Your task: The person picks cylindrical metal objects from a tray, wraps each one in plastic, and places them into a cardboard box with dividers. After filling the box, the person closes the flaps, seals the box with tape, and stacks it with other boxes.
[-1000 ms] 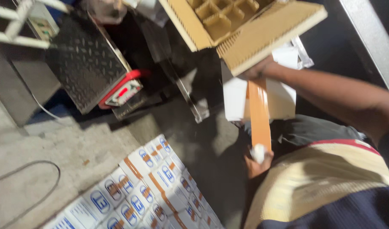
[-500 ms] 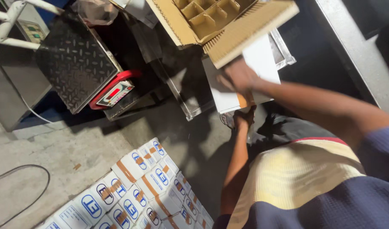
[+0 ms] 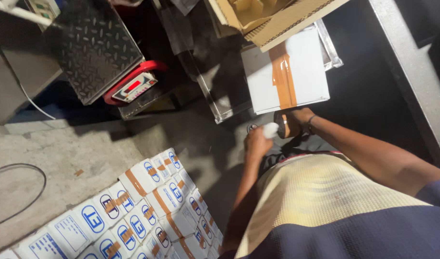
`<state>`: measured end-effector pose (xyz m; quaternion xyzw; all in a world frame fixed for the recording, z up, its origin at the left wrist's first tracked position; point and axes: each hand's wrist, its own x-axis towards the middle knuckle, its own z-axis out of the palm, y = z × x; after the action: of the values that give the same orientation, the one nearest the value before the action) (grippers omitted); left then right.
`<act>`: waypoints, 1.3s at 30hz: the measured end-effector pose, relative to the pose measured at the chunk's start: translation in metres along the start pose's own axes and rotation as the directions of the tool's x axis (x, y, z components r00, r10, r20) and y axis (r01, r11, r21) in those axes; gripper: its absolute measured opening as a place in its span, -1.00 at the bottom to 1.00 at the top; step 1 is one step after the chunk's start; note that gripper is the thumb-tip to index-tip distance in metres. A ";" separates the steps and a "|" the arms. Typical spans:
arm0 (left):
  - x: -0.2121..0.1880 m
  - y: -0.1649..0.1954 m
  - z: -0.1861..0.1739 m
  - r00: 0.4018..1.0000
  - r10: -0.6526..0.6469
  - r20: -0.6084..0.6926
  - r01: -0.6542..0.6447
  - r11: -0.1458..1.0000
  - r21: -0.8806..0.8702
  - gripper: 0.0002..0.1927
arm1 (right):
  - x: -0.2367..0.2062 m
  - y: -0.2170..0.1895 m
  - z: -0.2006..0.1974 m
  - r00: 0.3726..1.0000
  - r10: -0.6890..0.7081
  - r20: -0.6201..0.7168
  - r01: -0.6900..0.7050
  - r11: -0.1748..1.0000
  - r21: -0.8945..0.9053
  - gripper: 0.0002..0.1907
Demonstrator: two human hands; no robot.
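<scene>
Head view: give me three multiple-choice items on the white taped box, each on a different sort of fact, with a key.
1. Where does the white box lie relative to the open cardboard carton?
A. Partly under the carton's edge
B. On the weighing scale
C. On the stack of printed cartons

2. What colour is the tape strip across the box?
A. Blue
B. Brown
C. Green

3. What is the state of the box?
A. Flaps standing open
B. Crushed flat
C. Closed, taped along its seam

Key: 1 A, the carton's corrugated edge overlaps the box's top side. 2 B, the strip is brown, like the tape roll in the right hand. 3 C, the tape runs unbroken over the flat top.
</scene>
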<state>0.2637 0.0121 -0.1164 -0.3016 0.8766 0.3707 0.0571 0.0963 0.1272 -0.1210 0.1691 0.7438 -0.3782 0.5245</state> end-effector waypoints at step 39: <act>0.054 -0.035 0.030 0.679 -0.391 0.621 0.714 0.156 -0.682 -0.44 | 0.109 -0.164 -0.101 0.716 -0.698 -0.014 0.678 0.690 0.255 -0.69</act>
<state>0.2362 -0.0129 -0.1768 -0.5240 0.3348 0.7683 0.1521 -0.1187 0.0786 -0.1398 -0.0752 0.6782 -0.6415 0.3505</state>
